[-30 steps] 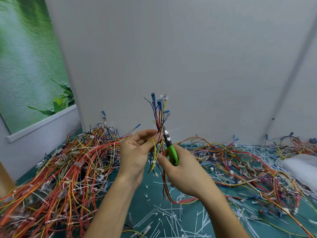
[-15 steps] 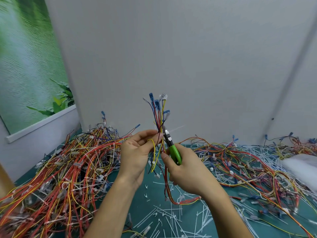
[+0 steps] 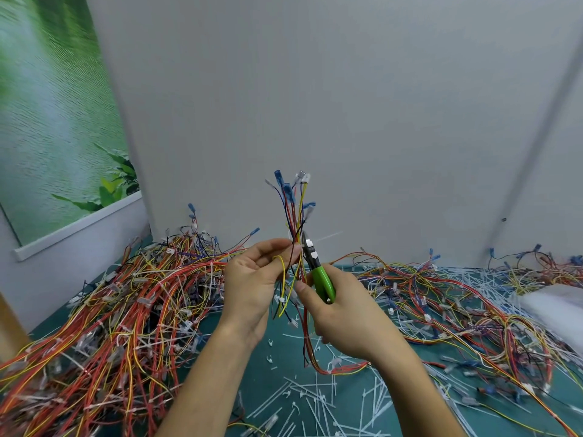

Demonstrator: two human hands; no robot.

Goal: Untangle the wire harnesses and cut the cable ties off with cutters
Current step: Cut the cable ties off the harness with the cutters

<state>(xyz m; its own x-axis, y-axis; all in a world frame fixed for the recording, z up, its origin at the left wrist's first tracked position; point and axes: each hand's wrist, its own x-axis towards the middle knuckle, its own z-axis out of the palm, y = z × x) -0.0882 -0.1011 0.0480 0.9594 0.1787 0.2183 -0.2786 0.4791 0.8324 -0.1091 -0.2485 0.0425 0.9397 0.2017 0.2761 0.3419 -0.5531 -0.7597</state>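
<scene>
My left hand (image 3: pixel 252 285) pinches a wire harness (image 3: pixel 295 216) upright above the table, its blue and white connectors fanned out at the top. Its lower red and yellow wires hang down between my hands to the table. My right hand (image 3: pixel 340 313) grips green-handled cutters (image 3: pixel 318 275). The dark jaws of the cutters sit against the bundle just right of my left fingertips, at a white cable tie (image 3: pixel 328 237) whose tail sticks out to the right.
A big heap of tangled harnesses (image 3: pixel 120 310) covers the left of the green table (image 3: pixel 262 380). More harnesses (image 3: pixel 467 307) spread over the right. Cut white ties (image 3: pixel 318 398) litter the front. A white bag (image 3: pixel 555 307) lies at the right edge. Grey walls stand behind.
Both hands have stayed almost in place. The harness has shifted very slightly, and the cutters remain at the bundle.
</scene>
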